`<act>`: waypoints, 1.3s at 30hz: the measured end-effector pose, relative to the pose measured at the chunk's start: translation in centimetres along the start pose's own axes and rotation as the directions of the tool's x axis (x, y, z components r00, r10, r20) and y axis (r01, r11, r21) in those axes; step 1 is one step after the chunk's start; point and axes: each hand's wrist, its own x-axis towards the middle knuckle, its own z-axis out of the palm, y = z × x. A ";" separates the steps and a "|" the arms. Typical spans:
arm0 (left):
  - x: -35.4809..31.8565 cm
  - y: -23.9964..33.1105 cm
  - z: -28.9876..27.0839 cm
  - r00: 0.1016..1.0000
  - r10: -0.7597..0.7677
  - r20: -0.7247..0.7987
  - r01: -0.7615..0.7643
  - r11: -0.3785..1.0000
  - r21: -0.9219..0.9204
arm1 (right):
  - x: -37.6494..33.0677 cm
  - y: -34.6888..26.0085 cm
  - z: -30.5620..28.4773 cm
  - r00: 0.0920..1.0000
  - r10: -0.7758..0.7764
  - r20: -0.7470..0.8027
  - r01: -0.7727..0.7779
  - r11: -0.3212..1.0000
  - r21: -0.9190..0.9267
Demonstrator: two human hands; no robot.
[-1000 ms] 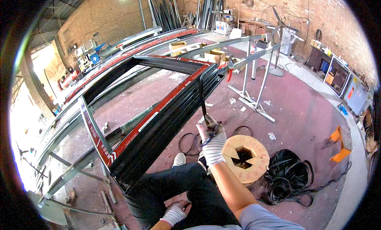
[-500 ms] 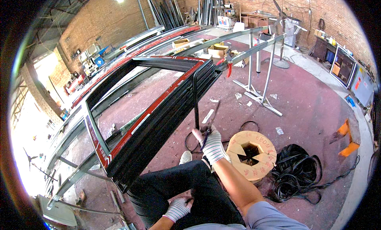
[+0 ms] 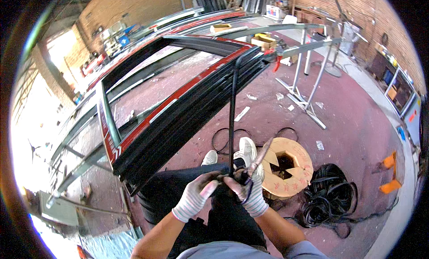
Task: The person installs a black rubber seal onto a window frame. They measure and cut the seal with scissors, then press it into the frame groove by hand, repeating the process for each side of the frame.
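Note:
A long black rubber sealing strip (image 3: 232,111) hangs from the upper right corner of a black frame with red film (image 3: 190,118) down to my hands. My left hand (image 3: 194,200) is closed in a pinch at the strip's lower end, in front of my knees. Right beside it, my right hand (image 3: 250,197) is closed around scissors (image 3: 261,157), their blades pointing up and away. Its thumb and fingertips also meet at the strip's end. Both hands wear striped white gloves with darkened fingertips. Exactly how the fingers grip the strip is partly hidden.
The frame lies on metal stands (image 3: 292,87). To my right a cardboard reel (image 3: 295,163) stands on the red floor, beside a heap of black strip (image 3: 328,192). Orange brackets (image 3: 388,183) lie farther right. Open cartons (image 3: 263,42) sit behind the frame.
My left hand has risen from my lap to the strip's end. My right hand has come down and closer, still with the scissors. The view has tilted downward.

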 end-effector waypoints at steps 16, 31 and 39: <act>1.3 6.8 2.1 0.996 0.084 0.038 -0.092 0.930 0.355 | -7.0 -3.1 -2.1 0.961 0.273 -0.036 -0.245 0.910 0.333; 0.2 6.1 1.9 0.972 -0.158 0.173 0.139 0.983 0.118 | -9.7 2.7 -4.9 0.947 0.212 0.243 -0.218 0.976 -0.002; 0.7 6.1 -0.1 0.986 -0.142 0.088 0.113 0.955 0.274 | -10.6 -0.9 -8.2 0.745 0.298 0.597 -0.386 0.922 0.021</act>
